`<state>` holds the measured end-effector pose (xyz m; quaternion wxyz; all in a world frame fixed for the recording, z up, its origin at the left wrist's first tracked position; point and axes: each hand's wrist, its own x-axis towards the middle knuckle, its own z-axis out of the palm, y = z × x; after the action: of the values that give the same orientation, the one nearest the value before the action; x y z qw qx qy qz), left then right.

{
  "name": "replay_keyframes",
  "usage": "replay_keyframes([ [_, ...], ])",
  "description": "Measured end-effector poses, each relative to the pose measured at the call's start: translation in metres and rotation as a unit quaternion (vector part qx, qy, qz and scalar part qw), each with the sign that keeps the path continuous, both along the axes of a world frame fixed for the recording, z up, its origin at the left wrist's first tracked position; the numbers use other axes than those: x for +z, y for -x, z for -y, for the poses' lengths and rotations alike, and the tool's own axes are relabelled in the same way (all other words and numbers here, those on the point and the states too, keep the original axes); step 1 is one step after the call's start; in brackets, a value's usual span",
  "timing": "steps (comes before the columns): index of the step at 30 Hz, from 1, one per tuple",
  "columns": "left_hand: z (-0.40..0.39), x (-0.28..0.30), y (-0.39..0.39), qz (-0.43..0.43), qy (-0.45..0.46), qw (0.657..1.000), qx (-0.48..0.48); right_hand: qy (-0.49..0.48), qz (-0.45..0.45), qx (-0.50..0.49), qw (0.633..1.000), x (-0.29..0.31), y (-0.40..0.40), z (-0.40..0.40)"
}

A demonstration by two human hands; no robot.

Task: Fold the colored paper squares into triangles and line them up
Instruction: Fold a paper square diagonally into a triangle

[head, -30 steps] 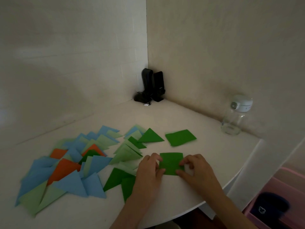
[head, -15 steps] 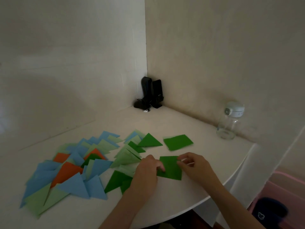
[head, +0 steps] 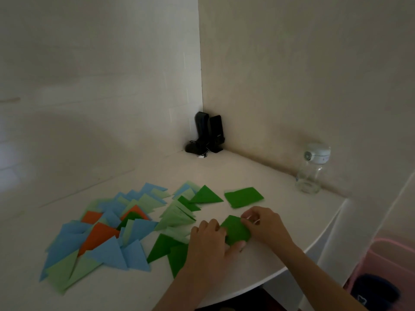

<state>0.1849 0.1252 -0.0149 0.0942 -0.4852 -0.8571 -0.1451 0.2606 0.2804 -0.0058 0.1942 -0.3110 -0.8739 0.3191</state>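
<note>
Now the dark green square [head: 235,230] under the hands is no longer lying flat as it did a second ago: its right side has been lifted and turned over toward the left, so the sheet reads as a slanted, half-doubled shape, and the fold looks well begun though not yet creased. The right hand [head: 265,225] sits at about three o'clock of the sheet, fingers curled, pinching the raised corner near the sheet's upper edge. The left hand [head: 208,241] lies at nine o'clock, palm down, its fingertips pressing the paper's left side and its thumb reaching under the near edge at six o'clock to pin it to the table [head: 224,171]. One more flat green square [head: 243,197] waits at twelve o'clock of the hands, apparently the last unfolded one in view. The finished triangles [head: 107,239], blue, light green, orange and dark green, spread in overlapping rows toward nine o'clock, loosely rather than neatly lined up. A clear bottle [head: 312,171] stands well apart at two o'clock.
</note>
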Motion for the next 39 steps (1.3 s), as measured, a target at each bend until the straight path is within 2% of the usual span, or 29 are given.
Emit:
replay_keyframes([
  [6,-0.005,-0.006,-0.009,-0.051,-0.062,0.997,0.005,0.024,-0.012,-0.005,1.0,-0.001,-0.014,0.007],
  [10,-0.009,-0.019,0.0,-0.045,-0.077,0.996,-0.018,0.074,-0.006,0.097,0.992,0.001,-0.022,0.007],
  [12,-0.006,-0.016,0.005,-0.018,-0.09,0.995,-0.035,0.035,0.038,0.131,0.99,0.002,-0.025,0.005],
  [14,-0.004,-0.009,0.009,0.007,-0.099,0.993,-0.058,-0.034,0.079,0.115,0.99,0.002,-0.025,0.004],
  [17,0.001,-0.009,0.018,0.05,-0.108,0.992,-0.049,-0.076,0.09,0.078,0.99,-0.002,-0.021,0.005],
  [21,0.002,-0.015,0.026,0.097,-0.146,0.984,0.01,-0.068,0.063,0.05,0.994,-0.008,-0.019,0.006],
  [24,-0.001,-0.014,0.023,0.079,-0.166,0.982,0.041,-0.061,0.051,0.024,0.997,-0.01,-0.016,0.008],
  [27,-0.004,-0.01,0.017,0.062,-0.146,0.985,0.073,-0.064,0.042,0.0,0.997,-0.012,-0.013,0.012],
  [32,-0.014,-0.01,0.01,0.048,-0.057,0.989,0.129,-0.101,0.077,-0.027,0.992,-0.014,-0.005,0.019],
  [39,-0.018,-0.012,0.016,0.055,-0.022,0.988,0.141,-0.118,0.09,-0.037,0.988,-0.017,-0.003,0.018],
])
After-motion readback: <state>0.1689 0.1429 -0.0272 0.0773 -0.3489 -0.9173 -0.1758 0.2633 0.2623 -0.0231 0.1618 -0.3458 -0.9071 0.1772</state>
